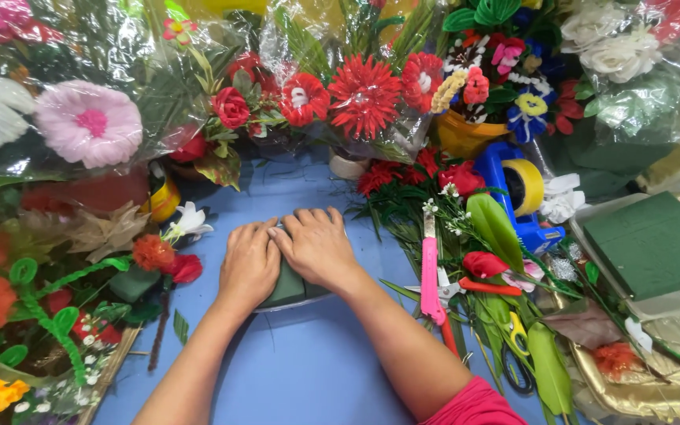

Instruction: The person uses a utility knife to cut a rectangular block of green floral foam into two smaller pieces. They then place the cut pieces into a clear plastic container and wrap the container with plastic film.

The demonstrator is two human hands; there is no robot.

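My 2 hands cover most of the green foam block (291, 290), so its top is hidden. My right sleeve (478, 405) is cut off at the near edge. The scissors (518, 354) lie half buried under leaves at right.

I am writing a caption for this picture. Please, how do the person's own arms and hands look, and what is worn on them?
Both forearms are bare. The left hand and the right hand wear no gloves, and no rings or watch show. A bright pink sleeve covers the right upper arm at the frame's lower edge. No sleeve shows on the left arm.
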